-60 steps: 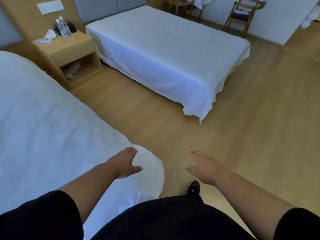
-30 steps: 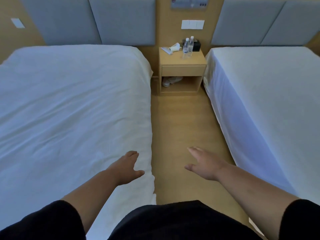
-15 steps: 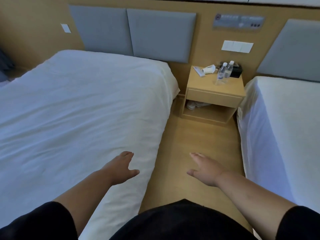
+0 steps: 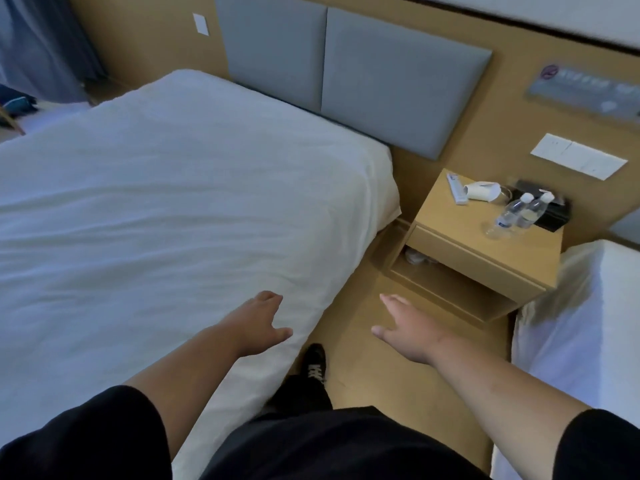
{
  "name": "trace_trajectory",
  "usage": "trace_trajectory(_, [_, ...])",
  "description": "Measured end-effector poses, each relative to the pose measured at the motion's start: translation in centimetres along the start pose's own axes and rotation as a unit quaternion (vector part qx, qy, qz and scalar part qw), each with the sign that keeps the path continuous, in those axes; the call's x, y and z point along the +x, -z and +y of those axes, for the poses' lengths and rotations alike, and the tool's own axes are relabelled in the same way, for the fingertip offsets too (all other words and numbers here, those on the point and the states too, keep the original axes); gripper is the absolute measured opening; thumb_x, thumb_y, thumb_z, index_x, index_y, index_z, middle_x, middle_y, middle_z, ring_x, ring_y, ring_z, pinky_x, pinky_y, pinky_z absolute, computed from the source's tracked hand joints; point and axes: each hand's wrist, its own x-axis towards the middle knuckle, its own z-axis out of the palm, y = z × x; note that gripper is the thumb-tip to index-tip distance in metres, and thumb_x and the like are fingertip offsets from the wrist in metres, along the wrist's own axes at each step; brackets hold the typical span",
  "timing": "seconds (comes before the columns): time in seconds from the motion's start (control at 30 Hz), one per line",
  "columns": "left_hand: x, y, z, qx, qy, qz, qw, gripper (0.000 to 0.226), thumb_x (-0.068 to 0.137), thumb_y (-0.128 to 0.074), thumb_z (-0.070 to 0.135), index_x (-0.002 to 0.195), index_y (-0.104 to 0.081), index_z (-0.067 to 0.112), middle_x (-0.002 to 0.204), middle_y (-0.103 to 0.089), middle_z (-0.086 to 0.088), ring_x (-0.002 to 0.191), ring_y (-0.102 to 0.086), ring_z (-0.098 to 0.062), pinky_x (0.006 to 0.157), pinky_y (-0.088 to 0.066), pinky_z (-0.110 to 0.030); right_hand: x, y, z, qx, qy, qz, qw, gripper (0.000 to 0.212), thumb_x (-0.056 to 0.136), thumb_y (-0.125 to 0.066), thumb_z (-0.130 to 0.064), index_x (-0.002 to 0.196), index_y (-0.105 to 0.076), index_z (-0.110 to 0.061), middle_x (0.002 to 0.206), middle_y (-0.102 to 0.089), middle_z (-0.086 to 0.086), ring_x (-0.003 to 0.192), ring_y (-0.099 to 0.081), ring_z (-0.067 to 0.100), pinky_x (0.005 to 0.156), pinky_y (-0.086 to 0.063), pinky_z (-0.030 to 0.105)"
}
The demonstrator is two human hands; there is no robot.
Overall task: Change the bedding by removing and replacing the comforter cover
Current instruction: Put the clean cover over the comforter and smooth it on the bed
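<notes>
The person stood in the aisle between two beds, both arms stretched forward. The left hand [image 4: 258, 323] hung over the near edge of the left bed [image 4: 156, 220], fingers relaxed and loosely spread, thumb out to the side, holding nothing; whether it touched the white sheet [image 4: 207, 174] under it I could not tell. The right hand [image 4: 405, 330] was out over the wooden floor [image 4: 363, 368], palm down, fingers straight and slightly apart, also holding nothing.

The left bed carried only that smooth, faintly creased white sheet, which fell over its side toward the aisle. I could not pick out a comforter or its cover anywhere on it. A second bed [image 4: 581, 323] with a white sheet showed at the right edge.

Between the two beds a wooden nightstand [image 4: 485, 251] stood against the wall. On its top were two water bottles [image 4: 512, 214] side by side, a black box [image 4: 550, 209] just behind them, a white cup [image 4: 479, 192] lying on its side and a small flat packet [image 4: 456, 192] beside the cup. Something pale lay in the open shelf below, too dim to name.

Grey headboard panels [image 4: 346, 77] ran behind the left bed. One black shoe [image 4: 315, 362] showed on the floor by the bed's side.
</notes>
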Motion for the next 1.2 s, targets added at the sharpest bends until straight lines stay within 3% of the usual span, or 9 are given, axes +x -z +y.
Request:
trace_trajectory(0.1, [7.3,2.3,0.4,-0.008,-0.005,-0.004,1.000,0.082,0.091,-0.056,0.056,0.155,-0.025,0.016,0.161,-0.022,0.002,0.142,-0.034,-0.018,0.112,-0.035,-0.033,6.1,3.1,0.3,0.001,0.017,0.000,1.000,0.076,0.099,-0.051,-0.049,0.160,-0.013,-0.025,0.167,-0.010,-0.007,0.152,-0.016,0.016,0.120,-0.022,0.036])
trace_trajectory(0.3, [21.4,10.5,2.6,0.007,-0.023,-0.024,0.999,0.080,0.090,-0.054,0.060,0.155,-0.029,0.019,0.159,-0.026,0.003,0.139,-0.039,-0.017,0.109,-0.037,-0.033,17.0,11.7,1.9,-0.011,-0.049,0.046,0.998,0.073,0.099,-0.051,-0.049,0.159,-0.022,-0.019,0.165,-0.020,0.002,0.151,-0.022,0.021,0.120,-0.024,0.038])
trace_trajectory(0.5, [31.3,16.9,4.5,0.007,-0.033,-0.022,0.999,0.081,0.091,-0.053,0.060,0.156,-0.027,0.019,0.161,-0.023,0.003,0.141,-0.037,-0.016,0.111,-0.035,-0.034,25.5,17.8,3.6,0.028,-0.084,0.044,0.995,0.071,0.099,-0.051,-0.045,0.158,-0.023,-0.016,0.166,-0.019,0.004,0.151,-0.023,0.021,0.120,-0.025,0.038])
trace_trajectory(0.73, [43.3,19.3,5.8,0.008,-0.004,-0.060,0.998,0.078,0.094,-0.053,0.055,0.156,-0.023,0.018,0.163,-0.020,0.002,0.143,-0.034,-0.016,0.113,-0.032,-0.033,38.1,23.4,8.1,0.050,-0.092,0.006,0.994,0.069,0.099,-0.052,-0.043,0.157,-0.026,-0.016,0.165,-0.020,0.002,0.147,-0.030,0.023,0.115,-0.031,0.037])
trace_trajectory(0.9, [54.7,20.7,8.6,-0.009,0.031,-0.087,0.996,0.072,0.095,-0.053,0.051,0.155,-0.028,0.022,0.161,-0.023,0.004,0.141,-0.037,-0.016,0.113,-0.035,-0.035,49.7,28.8,12.3,0.077,-0.064,-0.027,0.995,0.056,0.096,-0.054,-0.042,0.148,-0.042,-0.025,0.155,-0.035,0.002,0.136,-0.043,0.024,0.098,-0.036,0.030])
trace_trajectory(1.2, [77.6,21.8,12.4,0.016,0.041,-0.127,0.991,0.055,0.100,-0.047,0.040,0.151,-0.033,0.026,0.155,-0.034,0.002,0.136,-0.042,-0.021,0.108,-0.038,-0.037,70.9,34.4,21.0,0.083,-0.069,-0.098,0.989,0.058,0.094,-0.054,-0.037,0.149,-0.039,-0.024,0.147,-0.046,0.002,0.128,-0.050,0.024,0.103,-0.045,0.036])
